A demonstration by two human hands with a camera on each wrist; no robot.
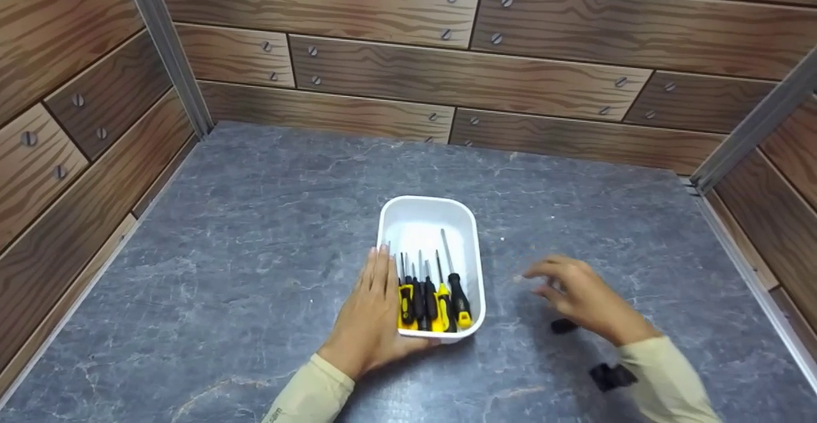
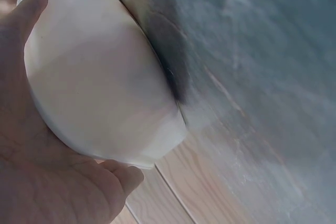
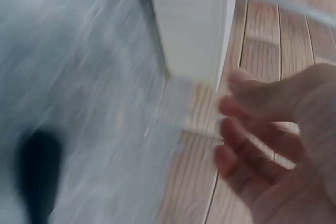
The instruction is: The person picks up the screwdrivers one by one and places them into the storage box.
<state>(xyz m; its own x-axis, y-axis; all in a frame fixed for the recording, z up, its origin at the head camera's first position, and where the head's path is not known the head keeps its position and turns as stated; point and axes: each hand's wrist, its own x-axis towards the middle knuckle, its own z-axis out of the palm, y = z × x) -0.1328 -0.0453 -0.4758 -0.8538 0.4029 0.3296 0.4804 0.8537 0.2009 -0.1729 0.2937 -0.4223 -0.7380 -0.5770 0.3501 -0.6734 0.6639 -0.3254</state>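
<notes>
A white rectangular tub (image 1: 434,209) stands on the grey surface with several screwdrivers (image 1: 431,298) inside, their black and yellow handles at the near end and shafts pointing away. My left hand (image 1: 370,314) holds the tub's near left corner, fingers along the left side and thumb along the near end. The left wrist view shows this hand (image 2: 52,177) spread around the tub's outer wall (image 2: 100,77). To the right of the tub, apart from it, my right hand (image 1: 574,289) hovers with loosely bent fingers and nothing between them. It is blurred in the right wrist view.
Two small black things (image 1: 613,377) (image 1: 563,326) lie beside and partly behind the right forearm; their kind is unclear. A blurred dark long shape (image 3: 39,171) shows in the right wrist view. Wood-patterned walls (image 1: 383,53) enclose the marbled grey tabletop (image 1: 255,251) at the back and sides.
</notes>
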